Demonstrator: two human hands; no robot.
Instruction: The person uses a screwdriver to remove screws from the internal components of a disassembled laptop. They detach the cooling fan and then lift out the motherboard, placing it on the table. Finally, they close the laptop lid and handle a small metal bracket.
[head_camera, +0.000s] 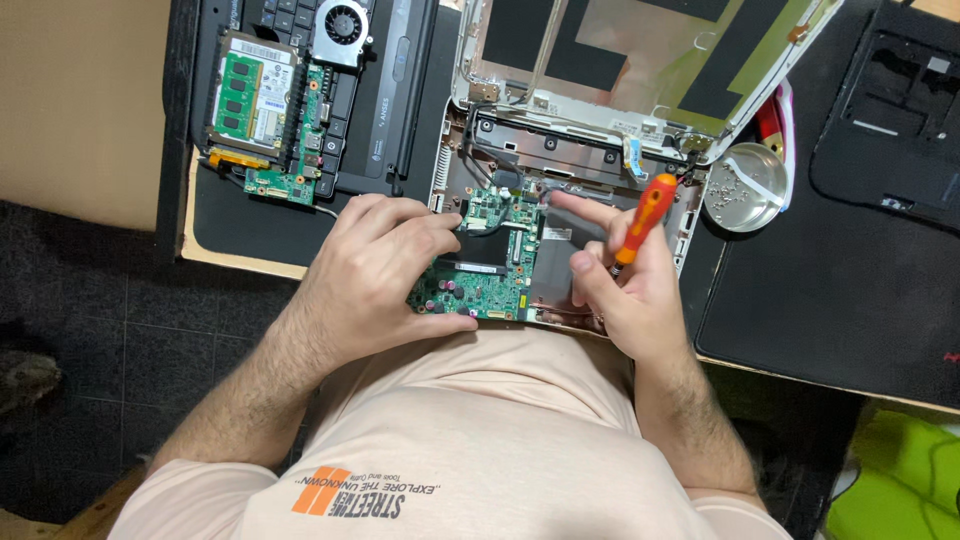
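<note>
A green laptop motherboard (492, 268) lies in the opened laptop base (560, 150) at the desk's near edge. My left hand (385, 270) grips the board's left side, thumb under its near edge and fingers on top. My right hand (625, 290) holds an orange-handled screwdriver (642, 215) upright in the palm. That hand's index finger stretches left to the board's upper right corner. The laptop's bare lid shell (640, 55) stands open behind the base.
Another green circuit board with a memory module (262, 110) and a small fan (342, 24) rest on a black keyboard at the back left. A round metal dish of screws (745, 185) sits right of the laptop. A black plastic cover (890, 110) lies far right.
</note>
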